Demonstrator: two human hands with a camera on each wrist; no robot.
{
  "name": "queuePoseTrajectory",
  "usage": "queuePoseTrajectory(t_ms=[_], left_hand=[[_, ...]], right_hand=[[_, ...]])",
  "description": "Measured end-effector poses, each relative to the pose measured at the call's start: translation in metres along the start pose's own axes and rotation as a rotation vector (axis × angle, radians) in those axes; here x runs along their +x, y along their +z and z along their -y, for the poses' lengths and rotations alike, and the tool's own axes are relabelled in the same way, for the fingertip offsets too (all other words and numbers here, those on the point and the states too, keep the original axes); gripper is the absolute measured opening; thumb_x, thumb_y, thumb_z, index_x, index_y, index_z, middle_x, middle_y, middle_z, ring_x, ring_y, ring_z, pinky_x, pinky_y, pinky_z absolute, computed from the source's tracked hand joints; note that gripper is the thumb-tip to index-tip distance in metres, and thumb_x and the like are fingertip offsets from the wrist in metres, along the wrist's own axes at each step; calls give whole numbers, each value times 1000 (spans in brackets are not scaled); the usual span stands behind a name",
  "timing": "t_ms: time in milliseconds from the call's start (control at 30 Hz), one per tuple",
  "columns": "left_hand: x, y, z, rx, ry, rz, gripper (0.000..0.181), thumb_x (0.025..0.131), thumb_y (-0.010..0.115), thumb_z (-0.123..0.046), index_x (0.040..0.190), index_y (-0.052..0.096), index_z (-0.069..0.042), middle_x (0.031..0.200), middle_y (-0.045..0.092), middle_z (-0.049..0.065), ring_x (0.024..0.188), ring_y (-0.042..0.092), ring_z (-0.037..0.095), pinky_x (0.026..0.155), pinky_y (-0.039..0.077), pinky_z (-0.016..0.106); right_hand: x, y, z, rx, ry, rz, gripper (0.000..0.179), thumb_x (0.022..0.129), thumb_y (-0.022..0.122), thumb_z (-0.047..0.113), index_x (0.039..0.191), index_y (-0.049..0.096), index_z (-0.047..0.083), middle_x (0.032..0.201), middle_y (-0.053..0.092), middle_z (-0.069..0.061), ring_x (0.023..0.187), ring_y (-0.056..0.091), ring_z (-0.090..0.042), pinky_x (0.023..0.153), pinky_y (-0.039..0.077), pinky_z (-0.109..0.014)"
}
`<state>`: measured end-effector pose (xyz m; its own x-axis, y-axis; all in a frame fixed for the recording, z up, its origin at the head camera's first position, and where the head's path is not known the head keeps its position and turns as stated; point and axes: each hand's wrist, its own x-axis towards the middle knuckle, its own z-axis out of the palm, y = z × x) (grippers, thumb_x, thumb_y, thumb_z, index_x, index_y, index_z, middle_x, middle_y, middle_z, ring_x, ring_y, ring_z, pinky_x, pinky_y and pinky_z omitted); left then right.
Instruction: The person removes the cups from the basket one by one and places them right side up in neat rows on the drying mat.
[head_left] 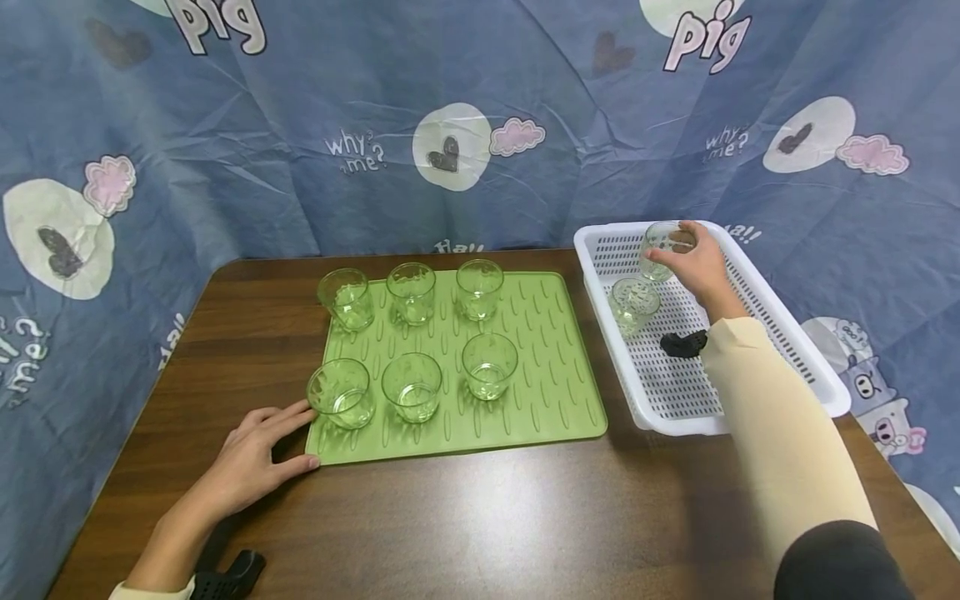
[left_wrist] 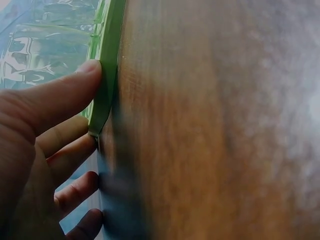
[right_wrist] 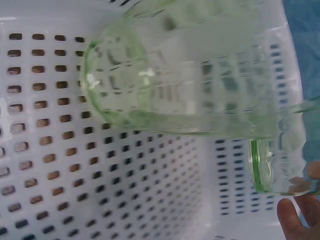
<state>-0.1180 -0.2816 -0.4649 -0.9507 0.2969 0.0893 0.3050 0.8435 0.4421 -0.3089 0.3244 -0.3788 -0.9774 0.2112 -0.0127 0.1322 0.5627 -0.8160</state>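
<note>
My right hand [head_left: 700,267] is over the far part of a white plastic basket [head_left: 637,408]. Its thumb and fingers are around the rim of a clear greenish glass [head_left: 657,265]. Another glass [head_left: 634,302] stands just nearer in the basket; in the right wrist view this glass [right_wrist: 175,100] fills much of the picture, with the gripped glass [right_wrist: 280,165] at the right edge. My left hand [head_left: 251,458] rests at the near left corner of a green ribbed mat [head_left: 555,358]. The thumb [left_wrist: 90,70] touches the mat's edge, and the fingers lie spread along its left side.
Several glasses stand on the mat in two rows, among them a near left glass [head_left: 342,393] close to my left fingertips and a near right glass [head_left: 489,367]. The brown wooden table [head_left: 450,517] ends at a blue patterned cloth [head_left: 300,100] behind it.
</note>
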Motion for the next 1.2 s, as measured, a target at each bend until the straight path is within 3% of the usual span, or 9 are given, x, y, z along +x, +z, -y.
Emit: queuePoseTrajectory(t_ms=[300, 667, 967, 1200], left_hand=[[-2, 1, 1, 10, 13, -29, 63, 74, 85, -29, 129, 65, -5, 141, 57, 21, 119, 47, 39, 85, 35, 62], [-2, 1, 1, 13, 19, -31, 63, 74, 86, -28, 129, 64, -4, 141, 57, 22, 118, 48, 38, 84, 36, 62], [-1, 0, 2, 23, 17, -26, 65, 74, 86, -29, 130, 65, -5, 142, 57, 21, 119, 48, 39, 86, 36, 63], [-1, 1, 0, 23, 7, 1, 65, 75, 85, -31, 131, 64, -5, 143, 56, 20, 120, 47, 39, 87, 36, 64]], right_hand=[[-11, -6, 39, 44, -136, 5, 93, 86, 77, 36, 159, 23, 18, 157, 43, -9, 144, 43, -28, 114, 40, -47], [-24, 3, 68, 87, -185, 67, 94, 84, 79, 36, 158, 24, 24, 157, 44, -4, 144, 42, -24, 115, 37, -47], [-34, 31, 101, 121, -258, 143, 87, 84, 80, 25, 156, 31, 18, 152, 49, -8, 140, 47, -25, 112, 41, -46], [-30, 61, 106, 104, -260, 217, 88, 83, 81, 21, 155, 32, 13, 152, 49, -10, 140, 47, -27, 111, 42, -47]])
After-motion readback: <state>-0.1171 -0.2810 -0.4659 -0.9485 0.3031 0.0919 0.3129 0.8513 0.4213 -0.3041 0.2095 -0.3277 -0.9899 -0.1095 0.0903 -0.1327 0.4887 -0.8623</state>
